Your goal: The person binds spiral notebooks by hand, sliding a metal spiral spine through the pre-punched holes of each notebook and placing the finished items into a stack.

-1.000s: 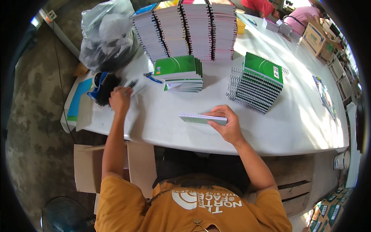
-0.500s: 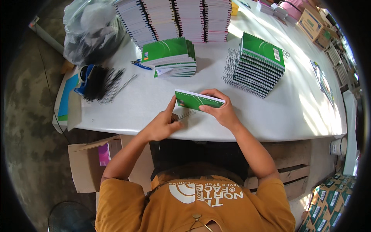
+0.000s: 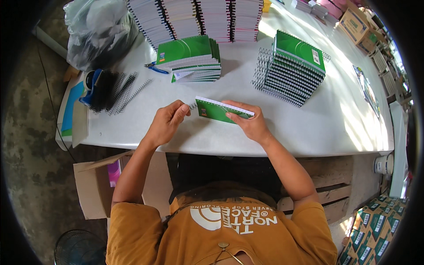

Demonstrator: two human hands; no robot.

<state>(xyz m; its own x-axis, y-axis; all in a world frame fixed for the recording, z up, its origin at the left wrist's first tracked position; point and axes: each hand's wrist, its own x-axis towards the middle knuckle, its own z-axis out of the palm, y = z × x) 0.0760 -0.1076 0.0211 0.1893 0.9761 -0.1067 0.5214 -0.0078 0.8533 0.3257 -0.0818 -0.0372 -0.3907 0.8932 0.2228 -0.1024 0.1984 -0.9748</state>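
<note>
My right hand (image 3: 252,124) grips the right end of a small green-covered notebook (image 3: 213,110), tilted with its punched edge up. At the notebook's left end is a dark wire spiral (image 3: 193,106). My left hand (image 3: 165,122) is closed on this spiral, hiding most of it. Beyond my hands sits a stack of green notebooks (image 3: 185,49) without visible coils. To the right rises a taller stack of green notebooks (image 3: 291,75) with spirals sticking out of their sides. Loose spirals (image 3: 126,95) lie at the left, by a blue holder (image 3: 92,86).
Blue-handled pliers (image 3: 157,68) lie beside the nearer green stack. Tall rows of bound books (image 3: 207,20) and a plastic bag (image 3: 102,33) stand at the back of the white table (image 3: 291,132). Below the left edge is an open cardboard box (image 3: 92,187).
My left hand has moved left and closed round the spiral, which was hanging below the notebook and is now at its left end. The notebook has shifted slightly left.
</note>
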